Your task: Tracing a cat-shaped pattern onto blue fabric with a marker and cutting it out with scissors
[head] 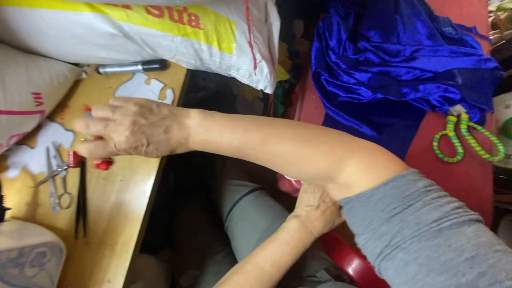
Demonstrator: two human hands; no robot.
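White sack [133, 32] with yellow band along the top, beige sack [26, 90] at left

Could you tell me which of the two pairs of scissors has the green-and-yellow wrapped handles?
The large scissors lying on the red surface beside the blue satin cloth. The small bare-metal scissors on the wooden table have plain steel handles.

My one hand [128, 128] lies stretched out on the surface [114, 213], and my other hand [316, 209] rests under that arm's elbow. A paper cutout [143, 88] sits just above the outstretched hand, with a marker [132, 66] beyond it against a sack [160, 32]. Small scissors [56, 178] lie on another cutout [37, 149] below my fingers. Cloth [394, 64] is heaped far right, touching big scissors [466, 140].
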